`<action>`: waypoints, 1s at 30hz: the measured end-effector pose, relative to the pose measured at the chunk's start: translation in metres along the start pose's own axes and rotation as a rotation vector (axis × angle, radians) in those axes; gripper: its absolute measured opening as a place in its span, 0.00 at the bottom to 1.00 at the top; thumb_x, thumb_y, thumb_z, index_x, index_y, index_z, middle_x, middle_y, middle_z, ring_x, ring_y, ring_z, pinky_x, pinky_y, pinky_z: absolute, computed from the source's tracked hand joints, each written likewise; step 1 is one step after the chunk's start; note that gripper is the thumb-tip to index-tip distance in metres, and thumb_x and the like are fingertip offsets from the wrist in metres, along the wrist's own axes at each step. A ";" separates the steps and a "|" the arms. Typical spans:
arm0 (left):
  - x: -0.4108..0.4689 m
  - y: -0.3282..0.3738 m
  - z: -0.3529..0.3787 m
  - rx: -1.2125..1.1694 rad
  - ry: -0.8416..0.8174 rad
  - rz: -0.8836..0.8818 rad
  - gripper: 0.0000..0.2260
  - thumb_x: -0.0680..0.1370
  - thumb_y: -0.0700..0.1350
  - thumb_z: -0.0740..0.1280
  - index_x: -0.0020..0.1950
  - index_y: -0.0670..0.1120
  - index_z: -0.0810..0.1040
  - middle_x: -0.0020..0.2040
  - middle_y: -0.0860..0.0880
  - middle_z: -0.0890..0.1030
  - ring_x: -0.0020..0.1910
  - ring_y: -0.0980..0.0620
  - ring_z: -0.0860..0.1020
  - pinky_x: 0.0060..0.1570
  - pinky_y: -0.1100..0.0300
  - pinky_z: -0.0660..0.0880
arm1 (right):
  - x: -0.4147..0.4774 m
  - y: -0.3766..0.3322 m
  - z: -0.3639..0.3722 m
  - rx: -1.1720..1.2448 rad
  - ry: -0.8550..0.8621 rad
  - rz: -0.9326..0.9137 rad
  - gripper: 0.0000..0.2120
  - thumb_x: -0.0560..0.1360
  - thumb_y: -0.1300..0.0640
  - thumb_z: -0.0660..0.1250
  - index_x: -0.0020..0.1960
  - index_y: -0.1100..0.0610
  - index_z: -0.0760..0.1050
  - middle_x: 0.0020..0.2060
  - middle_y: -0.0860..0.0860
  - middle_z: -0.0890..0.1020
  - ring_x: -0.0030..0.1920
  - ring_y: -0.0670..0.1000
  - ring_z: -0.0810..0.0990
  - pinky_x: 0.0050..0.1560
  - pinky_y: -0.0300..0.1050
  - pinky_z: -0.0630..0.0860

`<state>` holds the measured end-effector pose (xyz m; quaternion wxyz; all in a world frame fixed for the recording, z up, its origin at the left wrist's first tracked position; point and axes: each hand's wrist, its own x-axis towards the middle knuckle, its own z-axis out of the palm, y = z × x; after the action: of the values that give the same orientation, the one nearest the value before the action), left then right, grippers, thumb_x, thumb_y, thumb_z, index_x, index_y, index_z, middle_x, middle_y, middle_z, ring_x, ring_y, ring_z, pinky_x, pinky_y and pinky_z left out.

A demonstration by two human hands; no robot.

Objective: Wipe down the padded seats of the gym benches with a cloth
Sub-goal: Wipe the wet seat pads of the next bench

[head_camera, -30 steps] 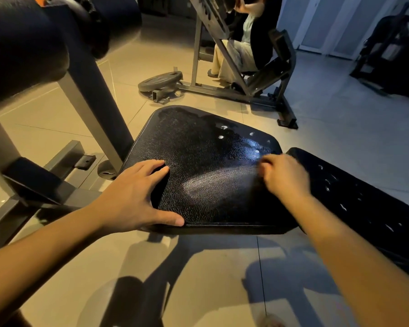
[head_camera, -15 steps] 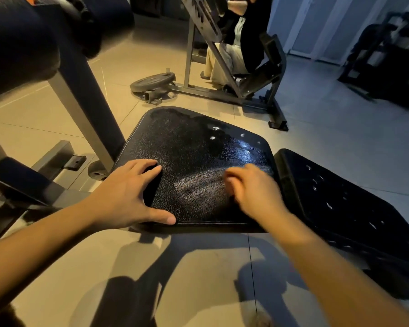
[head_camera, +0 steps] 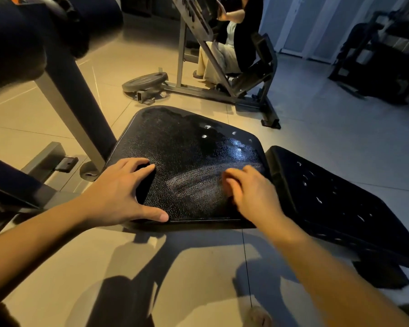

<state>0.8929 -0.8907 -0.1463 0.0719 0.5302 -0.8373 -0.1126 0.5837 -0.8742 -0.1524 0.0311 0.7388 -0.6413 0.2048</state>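
The black padded seat [head_camera: 189, 147] fills the middle of the view, with a smeared, shiny streak across its near half and small pale spots near its far right corner. My left hand [head_camera: 121, 194] lies flat on the seat's near left corner, fingers spread and thumb along the front edge. My right hand [head_camera: 253, 192] presses on the seat's right side with blurred, curled fingers. No cloth shows; anything under that palm is hidden. The second black pad [head_camera: 335, 197] adjoins on the right and carries pale spots.
A grey frame post [head_camera: 76, 114] rises left of the seat, under a dark roller pad [head_camera: 12, 43]. A weight plate [head_camera: 147, 81] lies on the tiled floor beyond. A person sits in another machine [head_camera: 227, 50] behind. Dark equipment [head_camera: 383, 62] stands at far right.
My right hand slid from the seat's right edge a little leftward and nearer to me, and the shiny streak grew longer. My left hand stayed in place.
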 end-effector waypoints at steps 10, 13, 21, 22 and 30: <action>0.001 0.006 -0.002 0.011 -0.010 -0.004 0.61 0.57 0.86 0.56 0.83 0.53 0.56 0.81 0.53 0.57 0.79 0.52 0.54 0.77 0.52 0.54 | -0.023 -0.061 0.001 0.076 -0.042 -0.196 0.12 0.81 0.49 0.62 0.61 0.47 0.79 0.48 0.51 0.77 0.47 0.56 0.79 0.44 0.50 0.76; 0.001 0.004 -0.001 -0.014 -0.010 -0.006 0.60 0.58 0.86 0.55 0.83 0.54 0.55 0.82 0.53 0.56 0.80 0.52 0.53 0.77 0.51 0.54 | -0.025 -0.052 0.006 0.109 -0.041 -0.338 0.15 0.81 0.47 0.58 0.62 0.47 0.78 0.47 0.50 0.76 0.46 0.55 0.79 0.42 0.50 0.77; 0.001 0.001 0.002 -0.007 -0.005 0.000 0.61 0.58 0.87 0.55 0.83 0.54 0.56 0.82 0.53 0.57 0.80 0.52 0.54 0.78 0.51 0.54 | -0.003 0.035 -0.009 -0.171 0.085 0.288 0.14 0.84 0.50 0.60 0.66 0.51 0.78 0.50 0.54 0.78 0.49 0.59 0.80 0.45 0.50 0.74; 0.002 0.002 0.002 -0.003 -0.004 -0.001 0.61 0.57 0.87 0.55 0.83 0.54 0.56 0.81 0.53 0.57 0.80 0.51 0.54 0.77 0.51 0.54 | -0.006 0.017 -0.007 -0.144 0.069 0.233 0.14 0.83 0.50 0.60 0.65 0.51 0.78 0.50 0.54 0.78 0.49 0.59 0.80 0.46 0.50 0.75; 0.003 0.003 0.001 -0.028 -0.013 0.005 0.60 0.58 0.86 0.54 0.83 0.54 0.56 0.82 0.53 0.56 0.80 0.52 0.53 0.78 0.50 0.54 | 0.005 -0.039 0.004 0.056 -0.060 -0.183 0.14 0.83 0.48 0.61 0.65 0.44 0.78 0.52 0.51 0.77 0.52 0.56 0.79 0.48 0.51 0.76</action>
<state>0.8887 -0.8920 -0.1464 0.0744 0.5265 -0.8372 -0.1277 0.6228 -0.8730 -0.1463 0.0099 0.8006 -0.5659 0.1968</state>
